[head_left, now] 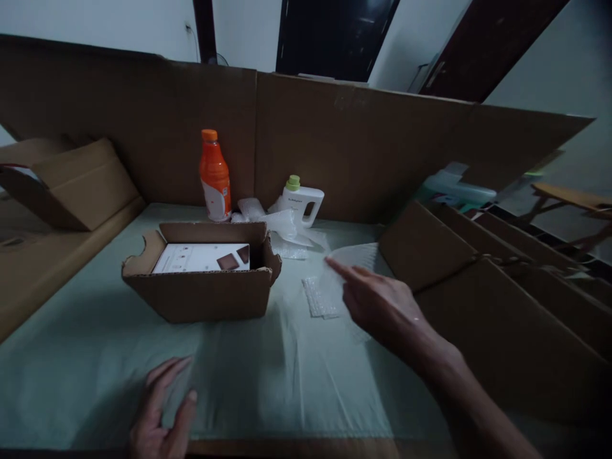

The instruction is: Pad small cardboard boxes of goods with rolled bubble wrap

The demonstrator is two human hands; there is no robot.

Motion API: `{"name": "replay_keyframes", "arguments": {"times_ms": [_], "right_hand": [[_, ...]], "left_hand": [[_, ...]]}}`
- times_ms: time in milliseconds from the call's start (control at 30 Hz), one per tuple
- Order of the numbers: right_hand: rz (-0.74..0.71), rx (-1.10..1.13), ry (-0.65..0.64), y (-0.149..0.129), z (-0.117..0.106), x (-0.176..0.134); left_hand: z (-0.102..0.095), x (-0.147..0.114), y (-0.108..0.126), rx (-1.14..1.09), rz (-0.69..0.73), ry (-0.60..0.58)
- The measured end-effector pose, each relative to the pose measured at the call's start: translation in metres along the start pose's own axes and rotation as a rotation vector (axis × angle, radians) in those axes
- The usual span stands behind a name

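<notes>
One right hand (pixel 380 306), forefinger extended, partly hides bubble wrap (pixel 314 297) between its nine and twelve o'clock; whether it grips any, I cannot tell. The left hand (pixel 160 417), fingers parted, is cut off below. Farther toward nine, a cardboard box (pixel 215 296) partly hides a white carton (pixel 191 257).

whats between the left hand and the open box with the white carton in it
In the head view, just a stretch of green cloth lies between the left hand and the open box.
</notes>
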State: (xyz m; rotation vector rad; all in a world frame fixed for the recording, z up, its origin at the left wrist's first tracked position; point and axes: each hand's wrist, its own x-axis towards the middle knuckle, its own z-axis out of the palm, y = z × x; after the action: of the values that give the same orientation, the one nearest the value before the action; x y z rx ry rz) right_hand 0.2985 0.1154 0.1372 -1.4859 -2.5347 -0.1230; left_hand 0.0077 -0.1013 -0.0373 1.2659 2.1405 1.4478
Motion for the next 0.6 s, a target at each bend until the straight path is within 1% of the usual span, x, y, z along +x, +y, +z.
{"name": "replay_keyframes", "arguments": {"times_ms": [67, 100, 167, 200, 233, 267, 333, 400, 433, 500, 567, 600], "right_hand": [[-0.104, -0.056, -0.196, -0.021, 0.012, -0.003], [-0.172, -0.043, -0.282, -0.031, 0.019, -0.006], [-0.306, 0.07, -0.411, -0.042, 0.032, -0.012], [-0.338, 0.168, -0.45, -0.044, 0.035, -0.016], [-0.333, 0.286, -0.474, -0.042, 0.035, -0.021], [-0.288, 0.403, -0.48, -0.038, 0.033, -0.026], [-0.149, 0.596, -0.437, -0.026, 0.024, -0.035], [-0.056, 0.694, -0.388, -0.015, 0.017, -0.041], [-0.035, 0.712, -0.367, -0.013, 0.017, -0.042], [-0.019, 0.734, -0.317, -0.013, 0.024, -0.039], [-0.018, 0.754, -0.241, -0.021, 0.041, -0.03], [-0.032, 0.775, -0.197, -0.027, 0.052, -0.023]], "left_hand": [[0.013, -0.012, 0.012, -0.026, 0.106, -0.06], [0.019, -0.016, 0.018, -0.038, 0.161, -0.099], [0.027, -0.019, 0.027, -0.053, 0.271, -0.175], [0.029, -0.02, 0.03, -0.057, 0.306, -0.204], [0.03, -0.02, 0.032, -0.058, 0.319, -0.228], [0.03, -0.019, 0.032, -0.057, 0.306, -0.234], [0.026, -0.014, 0.031, -0.051, 0.243, -0.216], [0.019, -0.003, 0.029, -0.044, 0.181, -0.191], [0.016, 0.004, 0.029, -0.047, 0.136, -0.163], [0.009, 0.024, 0.029, -0.088, 0.032, -0.052], [0.003, 0.047, 0.032, -0.178, -0.032, 0.149], [0.0, 0.06, 0.033, -0.227, -0.036, 0.248]]}}
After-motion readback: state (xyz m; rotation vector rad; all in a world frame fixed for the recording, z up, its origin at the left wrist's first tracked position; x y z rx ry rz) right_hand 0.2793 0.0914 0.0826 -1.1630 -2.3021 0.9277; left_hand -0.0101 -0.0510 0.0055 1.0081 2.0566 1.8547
